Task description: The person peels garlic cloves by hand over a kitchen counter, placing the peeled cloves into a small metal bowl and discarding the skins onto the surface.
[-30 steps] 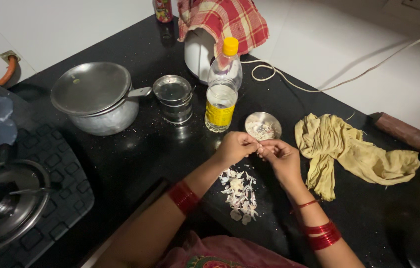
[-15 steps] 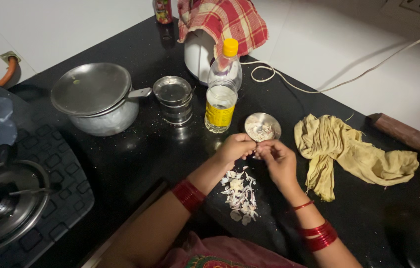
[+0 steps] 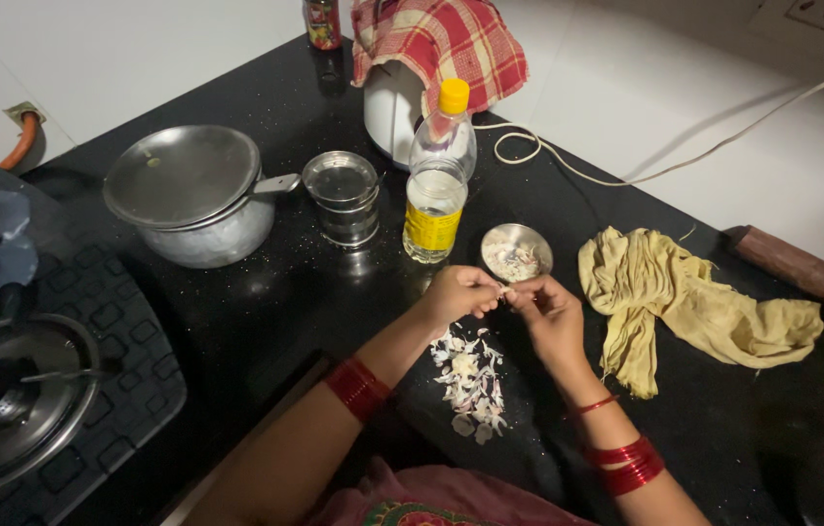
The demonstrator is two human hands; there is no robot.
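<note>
Here, on a speckled black stone worktop (image 3: 266, 312) below white walls: left hand (image 3: 459, 294) and right hand (image 3: 550, 317), fingers pinched together on a tiny pale clove, above a scatter of whitish peels (image 3: 470, 378), beside a small steel bowl (image 3: 516, 253).

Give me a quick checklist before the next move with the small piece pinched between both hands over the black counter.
1. Left hand and right hand meet on the small piece: ok.
2. What the piece is: cannot tell, too small.
3. Small round steel bowl close behind the hands: ok.
4. Pile of pale papery peels lies under the hands on the black counter: ok.
5. Clear plastic bottle with yellow cap upright, apart from the hands: ok.
</note>
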